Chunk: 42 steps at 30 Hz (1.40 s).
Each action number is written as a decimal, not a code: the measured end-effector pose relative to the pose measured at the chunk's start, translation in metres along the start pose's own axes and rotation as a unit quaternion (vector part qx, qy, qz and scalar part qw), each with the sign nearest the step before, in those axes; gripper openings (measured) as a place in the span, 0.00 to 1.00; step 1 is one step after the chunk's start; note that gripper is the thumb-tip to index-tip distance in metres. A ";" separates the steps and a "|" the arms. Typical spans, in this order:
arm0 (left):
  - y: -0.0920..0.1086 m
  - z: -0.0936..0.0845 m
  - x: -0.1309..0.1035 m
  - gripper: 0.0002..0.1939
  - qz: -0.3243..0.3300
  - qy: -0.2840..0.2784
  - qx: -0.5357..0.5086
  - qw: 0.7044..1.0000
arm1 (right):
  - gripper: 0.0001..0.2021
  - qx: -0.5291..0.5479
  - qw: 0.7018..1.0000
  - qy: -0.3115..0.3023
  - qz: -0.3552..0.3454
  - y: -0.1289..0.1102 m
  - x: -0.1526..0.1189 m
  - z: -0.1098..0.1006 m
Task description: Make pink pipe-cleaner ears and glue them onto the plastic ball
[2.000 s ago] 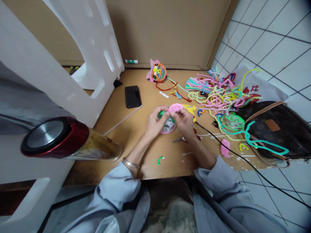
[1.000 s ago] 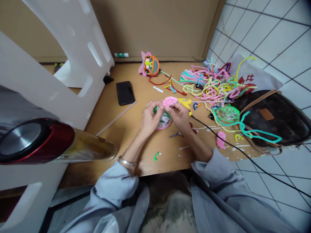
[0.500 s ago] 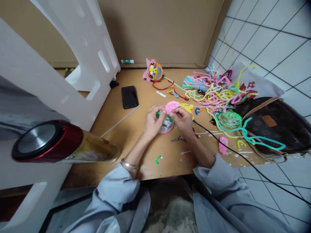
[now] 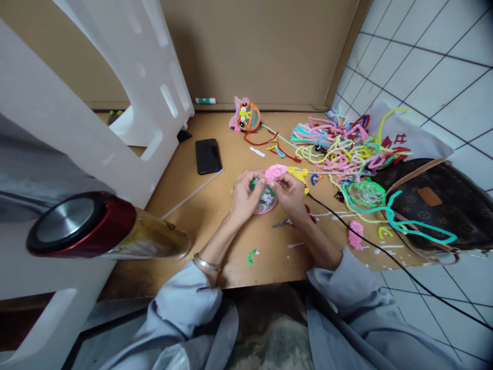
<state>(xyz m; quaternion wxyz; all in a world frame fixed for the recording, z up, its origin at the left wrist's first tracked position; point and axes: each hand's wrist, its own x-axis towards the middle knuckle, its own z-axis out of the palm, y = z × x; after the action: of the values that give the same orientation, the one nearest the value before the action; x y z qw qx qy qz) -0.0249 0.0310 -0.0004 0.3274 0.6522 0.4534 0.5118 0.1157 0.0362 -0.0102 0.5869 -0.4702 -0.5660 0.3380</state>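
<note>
Pink fuzzy piece [image 4: 276, 172]: held between both hands, at the upper edge of a round, clear-looking disc [image 4: 265, 200] with green at its top and a pink rim, above the middle of the table [image 4: 227, 262].
Left hand [image 4: 243, 198]: thumb and fingers closed on the near left edge of the pink fuzzy piece, beside the disc.
Right hand [image 4: 291, 195]: thumb and fingers pinched together on its right side.
Stage: the disc already has its pink rim; the pink fuzzy piece is up against it, though the fingers cover the join, so it is probably touching but I cannot tell if it is fixed. A second pink strip [image 4: 356, 235] lies loose and apart from the disc.
Figure [image 4: 248, 117]: at the back, with eyes, an orange outline and pink parts already on it.
Nearby: yellow glue gun [image 4: 300, 176] just beyond the right hand, scissors [image 4: 284, 223] partly under the right forearm, heaped fuzzy stems [image 4: 339, 149] farther right.
White bag [image 4: 427, 140]: red characters, too creased to read.
Brown handbag [image 4: 454, 205]: repeating monogram-like pattern and tan patch; no name legible.
Green-and-white tube [image 4: 205, 100]: its label is too small to read.
</note>
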 end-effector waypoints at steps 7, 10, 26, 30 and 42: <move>0.003 -0.006 -0.002 0.15 -0.030 -0.017 -0.032 0.999 | 0.08 -0.011 1.000 0.014 -0.012 -0.003 -0.002 0.001; 0.003 -0.010 -0.002 0.21 -0.016 -0.044 -0.021 0.999 | 0.08 -0.015 1.000 0.018 -0.019 -0.003 -0.001 0.001; -0.001 -0.013 0.000 0.23 -0.011 -0.051 -0.017 0.999 | 0.05 -0.009 1.000 0.001 -0.028 -0.005 -0.004 -0.001; 0.000 -0.013 0.000 0.23 -0.010 -0.048 -0.014 0.999 | 0.05 -0.006 1.000 -0.001 -0.019 -0.009 -0.003 -0.003; 0.000 -0.012 -0.001 0.23 -0.014 -0.047 -0.008 0.999 | 0.08 0.006 1.000 -0.001 0.005 -0.006 -0.001 0.000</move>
<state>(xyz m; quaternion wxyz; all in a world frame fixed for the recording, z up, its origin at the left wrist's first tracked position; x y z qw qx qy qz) -0.0366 0.0299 0.0029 0.3604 0.6666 0.4427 0.4794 0.1142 0.0331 -0.0050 0.5876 -0.4693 -0.5618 0.3448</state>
